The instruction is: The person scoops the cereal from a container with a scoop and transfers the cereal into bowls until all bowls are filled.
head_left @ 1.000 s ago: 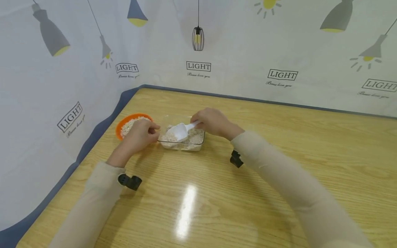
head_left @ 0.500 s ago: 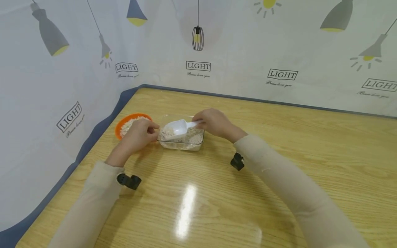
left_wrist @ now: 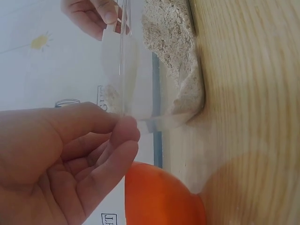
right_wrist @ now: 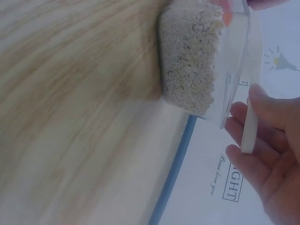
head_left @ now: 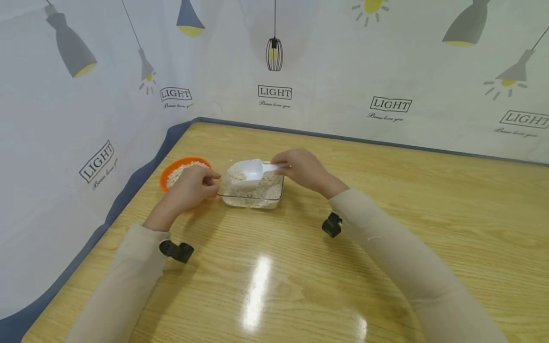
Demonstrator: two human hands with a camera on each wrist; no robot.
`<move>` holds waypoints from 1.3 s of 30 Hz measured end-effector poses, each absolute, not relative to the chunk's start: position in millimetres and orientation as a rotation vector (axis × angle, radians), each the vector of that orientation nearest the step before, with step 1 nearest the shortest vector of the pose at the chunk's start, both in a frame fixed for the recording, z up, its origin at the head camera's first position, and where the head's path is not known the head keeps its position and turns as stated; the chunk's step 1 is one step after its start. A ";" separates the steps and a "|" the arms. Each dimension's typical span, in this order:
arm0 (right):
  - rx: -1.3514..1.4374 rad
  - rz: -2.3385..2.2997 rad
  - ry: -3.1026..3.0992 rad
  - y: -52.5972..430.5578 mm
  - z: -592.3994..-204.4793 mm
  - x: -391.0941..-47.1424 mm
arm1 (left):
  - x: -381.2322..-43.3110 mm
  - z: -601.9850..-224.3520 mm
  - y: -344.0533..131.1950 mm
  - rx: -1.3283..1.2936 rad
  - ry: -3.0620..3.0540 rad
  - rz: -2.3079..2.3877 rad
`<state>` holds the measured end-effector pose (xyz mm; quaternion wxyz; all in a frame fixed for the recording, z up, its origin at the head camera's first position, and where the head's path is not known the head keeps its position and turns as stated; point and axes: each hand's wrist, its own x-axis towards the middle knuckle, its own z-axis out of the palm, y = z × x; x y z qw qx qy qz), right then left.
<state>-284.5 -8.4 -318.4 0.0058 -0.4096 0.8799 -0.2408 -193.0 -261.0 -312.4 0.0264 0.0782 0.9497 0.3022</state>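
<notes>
A clear rectangular glass container [head_left: 274, 204], partly filled with flaky oats [right_wrist: 190, 61], stands on the table. My left hand [head_left: 188, 188] pinches its left rim corner between thumb and finger, as the left wrist view shows. Over the container is a white scoop [head_left: 254, 172] with a small heap of oats near its front lip. Its handle [right_wrist: 250, 129] lies between the thumb and fingers of my right hand [head_left: 302, 167], which grips it from the right. In the left wrist view the scoop's bowl [left_wrist: 117, 61] appears above the container's rim.
Just left of the container sits an orange bowl [head_left: 166, 177] holding more flakes, partly hidden behind my left hand. The wooden table [head_left: 300, 276] meets a lamp-printed backdrop [head_left: 326, 76] at its back and left edges.
Raised from among the oats, the scoop is now higher and more level, with flakes in it. My right hand has shifted slightly right. The left hand stays at the container's corner.
</notes>
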 end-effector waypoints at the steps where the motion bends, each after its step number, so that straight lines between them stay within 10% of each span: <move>1: -1.272 -0.763 2.756 -7.5 -317.6 -284.2 | -192.8 -312.0 -261.5 0.241 2.936 0.933; 39: -1.282 -0.739 2.725 -71.4 -293.7 -275.6 | -185.3 -308.3 -362.7 -0.218 3.032 0.941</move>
